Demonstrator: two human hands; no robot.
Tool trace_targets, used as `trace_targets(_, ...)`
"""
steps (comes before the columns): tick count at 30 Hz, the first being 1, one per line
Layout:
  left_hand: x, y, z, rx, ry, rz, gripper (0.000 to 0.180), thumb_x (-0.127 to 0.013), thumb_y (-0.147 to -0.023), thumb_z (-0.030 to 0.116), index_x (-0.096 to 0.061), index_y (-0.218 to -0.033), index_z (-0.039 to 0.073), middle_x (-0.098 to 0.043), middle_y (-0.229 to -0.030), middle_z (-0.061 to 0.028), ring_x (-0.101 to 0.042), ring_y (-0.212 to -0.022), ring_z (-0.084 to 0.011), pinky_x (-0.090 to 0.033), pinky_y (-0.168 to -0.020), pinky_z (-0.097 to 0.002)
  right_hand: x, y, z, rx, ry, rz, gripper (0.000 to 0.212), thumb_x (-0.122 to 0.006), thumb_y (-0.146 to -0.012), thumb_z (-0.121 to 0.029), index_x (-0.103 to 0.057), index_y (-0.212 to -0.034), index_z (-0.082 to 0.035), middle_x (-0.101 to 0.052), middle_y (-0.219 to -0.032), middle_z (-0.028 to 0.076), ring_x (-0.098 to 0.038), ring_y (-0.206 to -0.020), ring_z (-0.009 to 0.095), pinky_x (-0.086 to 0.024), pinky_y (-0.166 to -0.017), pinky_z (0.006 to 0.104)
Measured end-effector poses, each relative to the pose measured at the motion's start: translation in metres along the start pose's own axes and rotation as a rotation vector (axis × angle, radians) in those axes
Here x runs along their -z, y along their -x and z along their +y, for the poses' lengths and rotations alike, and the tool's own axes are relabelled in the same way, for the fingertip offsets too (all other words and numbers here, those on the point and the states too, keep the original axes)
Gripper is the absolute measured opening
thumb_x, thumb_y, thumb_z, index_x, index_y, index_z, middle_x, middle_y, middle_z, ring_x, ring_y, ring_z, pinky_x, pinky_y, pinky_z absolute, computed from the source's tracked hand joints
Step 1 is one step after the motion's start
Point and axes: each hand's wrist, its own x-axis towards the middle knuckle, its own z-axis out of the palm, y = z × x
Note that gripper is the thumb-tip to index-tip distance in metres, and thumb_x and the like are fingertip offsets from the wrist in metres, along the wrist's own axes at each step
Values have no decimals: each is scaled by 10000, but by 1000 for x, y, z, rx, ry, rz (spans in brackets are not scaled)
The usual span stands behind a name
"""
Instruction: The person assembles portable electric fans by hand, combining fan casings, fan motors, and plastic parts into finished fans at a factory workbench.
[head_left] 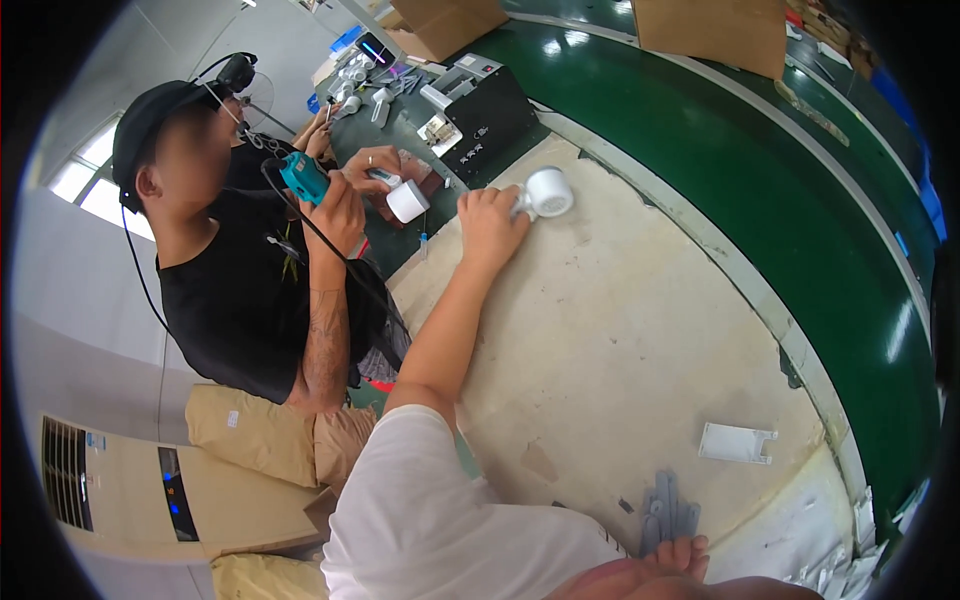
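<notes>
My left hand is stretched far out over the worktable, its fingers closed round the short handle of a white round-headed plastic device. The device lies at the far end of the beige table top. Close to my body, my right hand shows only its curled fingertips, against the near end of a small bunch of grey plastic strips; whether a strip is between them is hidden. Right of the strips lies a flat white plastic piece with a notched end.
At the left a co-worker holds a teal power tool and another white round-headed device. A black machine stands on the dark bench beyond, with white parts. Cardboard boxes and a green floor lie beyond the table.
</notes>
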Motion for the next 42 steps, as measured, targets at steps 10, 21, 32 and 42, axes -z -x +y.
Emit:
trace_targets(10, 34, 8, 44, -104, 164, 73, 566, -677, -585, 98, -497, -1121, 64, -490, -1119, -135, -427, -1051, -327, -320, -902, -452, 68, 12, -25, -62, 319, -193, 257, -405, -918, -353, -464, -1112, -194, -429, -759, 3, -384, -658, 143, -358, -555, 306)
trace_targets(21, 101, 154, 243, -456, 1575, -547, 195, -555, -769, 58, -558, -957, 6, -561, -1023, -138, -546, -879, -308, -457, -731, -380, 38, -5, 3, -54, -218, -443, 441, -418, -827, -268, -442, -1220, -69, -426, -1229, 127, -361, -1159, 345, -310, -934, 515)
trace_targets(32, 93, 163, 235, -455, 1547, -567, 230, -544, -739, 14, -566, -969, 20, -576, -902, -124, -555, -781, -312, -456, -639, -376, -31, 6, 11, 157, 333, 124, 276, -461, -907, -295, -523, -1103, -111, -411, -759, -13, -355, -658, 122, -328, -592, 251)
trace_targets(42, 91, 168, 235, -437, 1508, -666, 233, -550, -745, 32, -563, -978, 34, -573, -890, -124, -552, -779, -312, -452, -644, -384, -24, 13, 8, 117, 362, 173, 276, -456, -907, -317, -515, -1101, -129, -405, -771, -18, -357, -663, 122, -328, -592, 250)
